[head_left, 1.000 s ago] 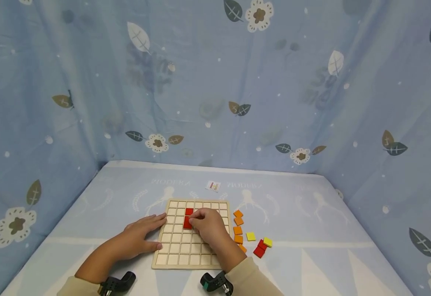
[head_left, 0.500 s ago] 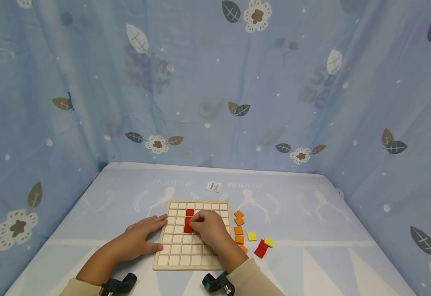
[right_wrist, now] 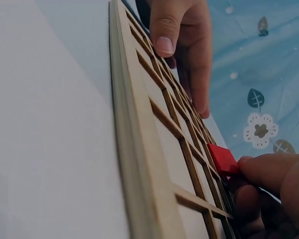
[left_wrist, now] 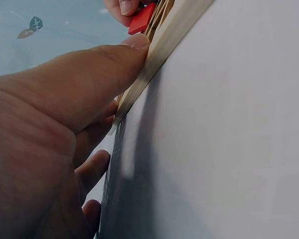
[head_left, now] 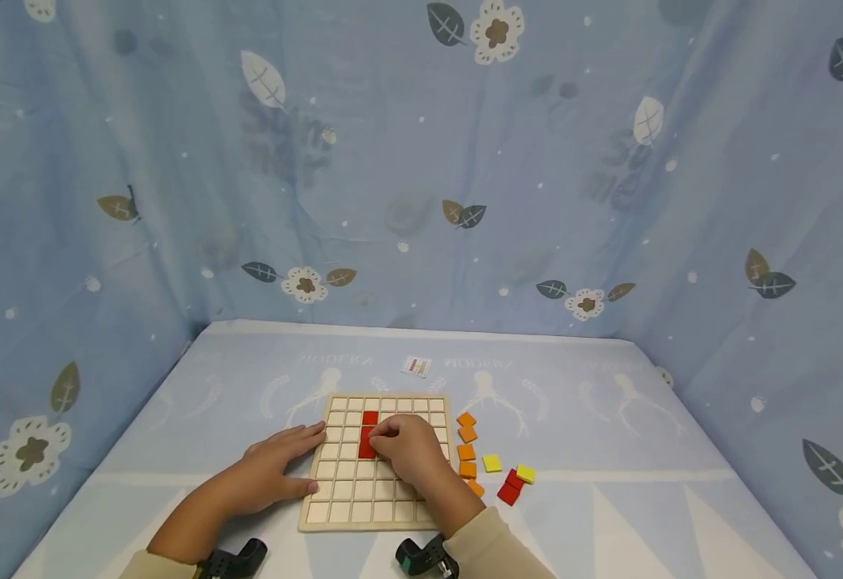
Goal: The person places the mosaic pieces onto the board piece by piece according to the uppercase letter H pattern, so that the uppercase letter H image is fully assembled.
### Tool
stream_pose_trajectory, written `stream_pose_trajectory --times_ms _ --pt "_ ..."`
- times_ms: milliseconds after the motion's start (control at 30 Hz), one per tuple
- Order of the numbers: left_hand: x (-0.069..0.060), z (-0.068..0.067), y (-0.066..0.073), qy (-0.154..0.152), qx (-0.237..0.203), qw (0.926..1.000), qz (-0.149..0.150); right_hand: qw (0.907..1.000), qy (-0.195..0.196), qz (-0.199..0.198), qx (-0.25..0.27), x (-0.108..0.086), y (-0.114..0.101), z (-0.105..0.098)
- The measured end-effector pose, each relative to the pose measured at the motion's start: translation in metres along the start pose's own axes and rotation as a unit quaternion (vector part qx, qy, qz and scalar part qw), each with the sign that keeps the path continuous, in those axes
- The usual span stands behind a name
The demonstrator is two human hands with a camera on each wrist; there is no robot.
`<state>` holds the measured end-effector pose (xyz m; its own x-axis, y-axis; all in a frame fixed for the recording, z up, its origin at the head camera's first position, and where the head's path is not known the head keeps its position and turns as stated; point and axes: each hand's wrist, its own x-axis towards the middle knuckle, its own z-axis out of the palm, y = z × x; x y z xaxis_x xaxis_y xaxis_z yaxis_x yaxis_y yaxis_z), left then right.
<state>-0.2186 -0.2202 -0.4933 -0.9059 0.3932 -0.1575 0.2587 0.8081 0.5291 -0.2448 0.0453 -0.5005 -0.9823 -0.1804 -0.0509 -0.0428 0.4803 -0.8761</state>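
A wooden grid board (head_left: 371,527) lies on the table in the head view. My left hand (head_left: 271,470) rests along its left edge with fingers stretched out, the thumb touching the frame. My right hand (head_left: 413,452) is over the middle of the board and pinches a red square tile (right_wrist: 223,160) between thumb and finger. In the right wrist view that tile is tilted against the grid's ridges. Beyond it, more red (head_left: 370,418) fills cells of the same column. My right fingers partly hide this column and the cells to the right.
Several orange tiles (head_left: 466,452) line the board's right side. Farther right lie a yellow tile (head_left: 491,462), a pair of red tiles (head_left: 510,491) and another yellow tile (head_left: 526,474). A small printed card (head_left: 417,367) lies behind the board. Patterned curtains (head_left: 407,161) enclose the table.
The red tile in my right hand has shifted slightly down the column, toward the board's near side. My left hand stays on the board's edge.
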Motion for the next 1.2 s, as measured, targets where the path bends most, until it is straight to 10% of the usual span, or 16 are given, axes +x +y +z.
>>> stream_pose_trajectory --times_ms 800,1200 --pt "0.003 0.006 0.001 0.004 -0.011 0.9999 0.007 0.9924 -0.030 0.002 0.119 -0.002 0.011 -0.027" --pt "-0.001 0.003 -0.004 0.005 0.001 0.9999 0.009 0.9953 -0.096 -0.002 0.014 -0.027 0.025 -0.085"
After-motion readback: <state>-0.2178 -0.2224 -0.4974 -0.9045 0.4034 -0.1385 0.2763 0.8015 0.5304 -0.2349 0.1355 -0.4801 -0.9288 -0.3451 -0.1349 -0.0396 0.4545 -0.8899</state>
